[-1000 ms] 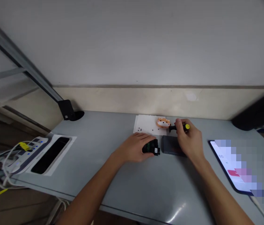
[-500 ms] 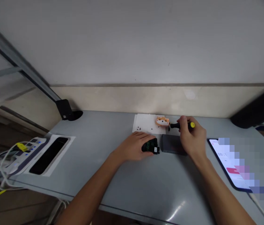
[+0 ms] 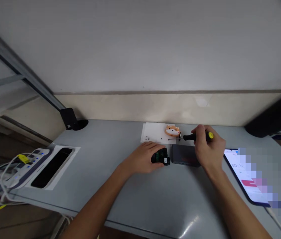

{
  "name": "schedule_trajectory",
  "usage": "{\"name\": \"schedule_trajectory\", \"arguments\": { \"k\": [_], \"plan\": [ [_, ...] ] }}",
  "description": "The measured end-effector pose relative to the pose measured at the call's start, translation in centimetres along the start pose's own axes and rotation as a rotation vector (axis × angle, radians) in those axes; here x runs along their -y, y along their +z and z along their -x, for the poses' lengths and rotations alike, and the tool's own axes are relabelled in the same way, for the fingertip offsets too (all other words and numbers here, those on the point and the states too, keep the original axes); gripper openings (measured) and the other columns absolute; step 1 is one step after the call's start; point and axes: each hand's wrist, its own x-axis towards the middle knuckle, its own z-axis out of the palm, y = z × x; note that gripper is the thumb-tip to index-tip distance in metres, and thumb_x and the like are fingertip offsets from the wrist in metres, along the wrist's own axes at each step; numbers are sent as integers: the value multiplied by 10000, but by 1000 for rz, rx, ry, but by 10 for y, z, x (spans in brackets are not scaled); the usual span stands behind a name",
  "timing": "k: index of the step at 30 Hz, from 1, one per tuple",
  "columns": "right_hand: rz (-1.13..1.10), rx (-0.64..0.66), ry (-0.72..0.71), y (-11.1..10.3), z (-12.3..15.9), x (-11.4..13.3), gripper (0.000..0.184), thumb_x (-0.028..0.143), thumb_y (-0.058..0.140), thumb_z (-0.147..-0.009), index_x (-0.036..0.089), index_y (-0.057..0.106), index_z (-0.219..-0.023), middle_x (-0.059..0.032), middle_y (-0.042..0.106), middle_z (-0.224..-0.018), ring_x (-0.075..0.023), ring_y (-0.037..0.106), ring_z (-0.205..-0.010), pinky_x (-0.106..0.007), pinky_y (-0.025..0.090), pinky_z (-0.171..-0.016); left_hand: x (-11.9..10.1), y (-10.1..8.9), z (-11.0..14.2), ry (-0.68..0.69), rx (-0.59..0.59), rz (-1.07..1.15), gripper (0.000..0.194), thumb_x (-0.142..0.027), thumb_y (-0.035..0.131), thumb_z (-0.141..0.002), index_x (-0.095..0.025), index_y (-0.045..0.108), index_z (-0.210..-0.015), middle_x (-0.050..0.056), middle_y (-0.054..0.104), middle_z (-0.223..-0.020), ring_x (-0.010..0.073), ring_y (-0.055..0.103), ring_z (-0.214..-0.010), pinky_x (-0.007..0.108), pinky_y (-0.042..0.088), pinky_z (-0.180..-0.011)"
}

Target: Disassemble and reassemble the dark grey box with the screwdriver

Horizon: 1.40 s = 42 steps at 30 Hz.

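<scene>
My left hand [image 3: 145, 157] is closed around a small black device with a green circuit board [image 3: 161, 156], resting on the grey desk. In my right hand [image 3: 209, 147] is a screwdriver [image 3: 189, 136] with a black and yellow handle, its thin shaft pointing left. The tip lies over a white paper sheet [image 3: 152, 129], close to several tiny dark screws [image 3: 147, 137]. An orange animal-face case [image 3: 172, 130] sits on the sheet's right side, just behind the shaft. A dark grey box [image 3: 184, 154] stands between my hands, partly covered by the right one.
To the right lies a lit phone [image 3: 246, 179] with a cable. At the left are a dark phone [image 3: 52, 167] on white paper and a power strip [image 3: 29, 167] with tangled cables. A black cylinder [image 3: 275, 116] is at the back right, and the wall [image 3: 130, 108] bounds the desk behind.
My right hand and the screwdriver have shifted slightly right and down, and the shaft now shows in front of the orange case. My left hand keeps its hold on the circuit-board device.
</scene>
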Motion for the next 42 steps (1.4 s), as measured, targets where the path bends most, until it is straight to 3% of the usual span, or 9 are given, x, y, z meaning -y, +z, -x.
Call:
{"name": "schedule_trajectory", "arguments": {
  "k": [10, 16, 20, 25, 34, 42],
  "plan": [
    [16, 3, 19, -1, 0, 3, 427, 551, 532, -925, 213, 644, -690, 24, 538, -511, -146, 507, -503, -300, 368, -540, 0, 0, -1, -18, 10, 0, 555, -345, 804, -888, -263, 590, -1394, 90, 691, -1377, 307, 644, -1276, 474, 495, -1112],
    [-21, 8, 20, 0, 2, 2, 435, 558, 537, -929, 214, 629, -680, 36, 502, -498, -138, 473, -492, -295, 355, -524, 0, 1, 0, -59, -2, 2, 602, -437, 814, -881, -263, 575, -1405, 98, 683, -1387, 318, 640, -1287, 483, 490, -1121],
    [-81, 35, 34, 1, 3, 3, 422, 549, 550, -915, 216, 617, -664, 46, 473, -488, -130, 450, -477, -285, 349, -502, -2, 3, 0, -76, -132, 57, 435, -424, 679, -983, -225, 605, -1363, 113, 689, -1362, 288, 649, -1255, 449, 511, -1097],
    [-153, 77, 66, 3, 5, 8, 405, 518, 549, -899, 215, 619, -641, 37, 487, -504, -128, 457, -478, -278, 361, -485, 2, 5, -4, -56, -277, 144, 212, -312, 582, -1023, -218, 695, -1176, 80, 734, -1177, 236, 676, -1143, 401, 543, -1036],
    [-190, 96, 82, 4, 8, 12, 398, 511, 551, -894, 214, 614, -638, 35, 495, -519, -121, 449, -473, -266, 374, -469, 7, 4, -9, -119, -307, 291, 97, -282, 667, -964, -235, 749, -943, 34, 737, -993, 202, 685, -1000, 346, 556, -953],
    [-184, 106, 54, 5, 8, 12, 408, 511, 551, -902, 210, 613, -635, 41, 477, -505, -117, 450, -469, -257, 352, -467, 11, 5, -8, -29, -342, 187, 95, -260, 648, -986, -216, 694, -916, 26, 724, -936, 194, 673, -932, 330, 540, -888]
  ]
}}
